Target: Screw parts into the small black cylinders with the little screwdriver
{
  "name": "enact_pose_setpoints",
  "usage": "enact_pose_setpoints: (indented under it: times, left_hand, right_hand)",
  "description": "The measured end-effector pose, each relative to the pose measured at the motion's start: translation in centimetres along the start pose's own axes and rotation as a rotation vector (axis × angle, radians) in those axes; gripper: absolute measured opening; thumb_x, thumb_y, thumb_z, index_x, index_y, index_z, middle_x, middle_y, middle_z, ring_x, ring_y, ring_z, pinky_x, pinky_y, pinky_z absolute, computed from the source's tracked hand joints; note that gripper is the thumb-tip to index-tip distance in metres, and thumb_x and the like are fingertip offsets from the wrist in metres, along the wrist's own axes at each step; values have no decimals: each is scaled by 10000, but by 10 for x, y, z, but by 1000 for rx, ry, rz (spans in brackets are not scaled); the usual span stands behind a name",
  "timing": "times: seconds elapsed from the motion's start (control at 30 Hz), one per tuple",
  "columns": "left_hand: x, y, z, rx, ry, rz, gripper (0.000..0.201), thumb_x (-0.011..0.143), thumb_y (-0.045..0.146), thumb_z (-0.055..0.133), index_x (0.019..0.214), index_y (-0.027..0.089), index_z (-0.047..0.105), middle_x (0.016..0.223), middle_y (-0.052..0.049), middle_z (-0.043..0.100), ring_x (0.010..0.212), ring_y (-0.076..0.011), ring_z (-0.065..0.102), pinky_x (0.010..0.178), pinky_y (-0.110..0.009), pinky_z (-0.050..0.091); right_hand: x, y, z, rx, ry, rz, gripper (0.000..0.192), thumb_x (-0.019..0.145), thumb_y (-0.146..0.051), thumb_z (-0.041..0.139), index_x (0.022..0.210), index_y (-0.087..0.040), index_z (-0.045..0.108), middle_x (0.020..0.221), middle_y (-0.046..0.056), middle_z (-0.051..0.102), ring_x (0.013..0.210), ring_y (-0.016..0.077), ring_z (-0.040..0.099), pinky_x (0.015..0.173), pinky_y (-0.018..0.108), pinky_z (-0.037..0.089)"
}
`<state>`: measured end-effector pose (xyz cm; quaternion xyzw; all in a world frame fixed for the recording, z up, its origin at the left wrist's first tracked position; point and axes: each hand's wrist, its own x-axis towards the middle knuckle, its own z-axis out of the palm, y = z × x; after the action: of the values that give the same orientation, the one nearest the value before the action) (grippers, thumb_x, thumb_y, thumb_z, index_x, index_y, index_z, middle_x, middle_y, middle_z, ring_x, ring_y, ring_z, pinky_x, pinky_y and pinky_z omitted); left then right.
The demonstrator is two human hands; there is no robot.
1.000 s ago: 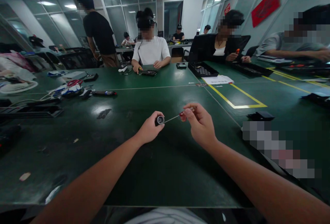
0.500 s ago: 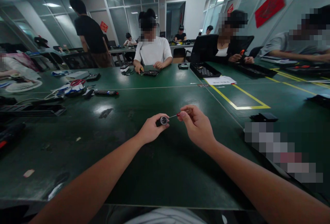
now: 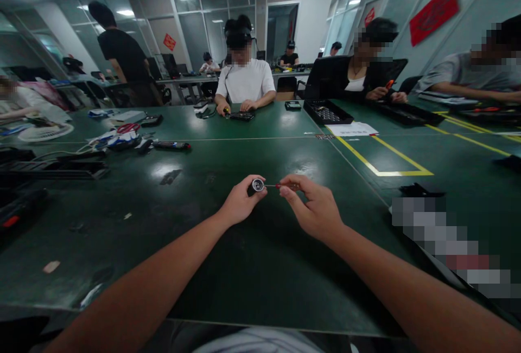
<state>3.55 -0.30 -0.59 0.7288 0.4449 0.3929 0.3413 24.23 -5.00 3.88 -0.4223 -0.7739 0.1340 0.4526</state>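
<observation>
Over the green table, my left hand (image 3: 241, 199) is closed around a short black cylinder with a silver-rimmed round end (image 3: 258, 185), which faces me and shows some detail inside. Its exact kind I cannot make out. My right hand (image 3: 316, 206) pinches the handle of a small screwdriver (image 3: 273, 185) with a thin metal shaft and a reddish, partly clear handle. The shaft lies nearly level, pointing left, its tip at the right side of the cylinder. Whether the tip sits in the cylinder or only touches it, I cannot tell.
A pen-like black tool (image 3: 173, 146) and a pile of cables and red-handled items (image 3: 126, 133) lie at left. Black trays (image 3: 329, 113) stand farther back, near a white paper (image 3: 358, 129). Yellow tape (image 3: 401, 173) marks the table at right. Several people work around it.
The screwdriver has turned from slanting to nearly level as my right hand dropped slightly. My left hand still grips the cylinder. The whole view has shifted a little.
</observation>
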Motion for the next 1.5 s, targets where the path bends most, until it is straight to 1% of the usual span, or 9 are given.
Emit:
enact_pose_setpoints:
  times: [0.2,0.37,0.53,0.7,0.83,0.93,1.07,1.23,1.5]
  left_hand:
    - [0,1,1,-54,18,-18,271,879,346,655,1105,205,605,1020,-32,678,968,-213,628,905,-337,460]
    - [-1,1,2,-100,12,-15,253,860,302,667,1084,203,603,976,-23,678,925,-200,631,889,-331,467]
    - [-1,2,0,-25,-6,17,231,861,321,672,1051,195,629,995,-27,661,942,-203,610,874,-324,452]
    - [-1,1,1,-10,-27,36,253,850,321,701,1067,205,642,1008,-22,666,954,-202,607,872,-319,447]
    - [-1,-1,3,-1,-25,37,241,845,303,709,1058,207,650,997,-22,672,937,-201,612,863,-322,446]
    - [-1,-2,3,16,-60,41,239,854,313,703,1063,210,652,998,-23,676,939,-203,614,865,-326,447]
    - [-1,-2,2,21,-37,34,244,861,324,697,1075,216,650,1006,-20,670,935,-201,608,862,-322,451]
    - [0,-5,0,11,7,20,238,861,310,699,1072,214,646,992,-13,662,912,-193,603,840,-312,451]
    - [-2,-8,2,21,-44,47,230,857,300,714,1068,231,655,999,-8,669,930,-195,608,845,-327,439]
  right_hand:
    - [-1,-5,-3,29,-221,-224,221,978,-318,536,1121,-226,676,871,38,721,786,178,663,757,313,512]
    - [-2,-8,-2,76,-312,-248,237,983,-304,517,1166,-248,657,886,36,710,812,180,652,766,317,500]
    - [-5,-4,0,147,-255,-26,236,1019,-337,443,1155,-230,605,787,-4,675,708,152,644,697,290,473]
    - [-3,3,4,190,-239,8,409,1044,-454,339,911,-213,643,696,-11,617,619,139,590,612,275,416]
    - [-3,-1,8,102,-74,152,375,1024,-473,382,967,-222,655,631,-21,586,555,145,559,547,275,372]
    - [-3,-4,9,52,-32,229,271,996,-437,462,1065,-223,615,581,-43,573,471,136,509,500,272,344]
    - [-2,-1,10,25,-18,222,244,969,-399,516,1128,-222,571,646,-25,628,488,144,549,514,276,388]
    - [0,4,9,6,13,129,195,947,-346,546,1092,-219,575,902,63,712,827,219,699,722,326,502]
    - [4,-2,0,-108,-37,163,300,1024,-390,385,1041,-223,634,740,20,684,588,173,608,565,299,389]
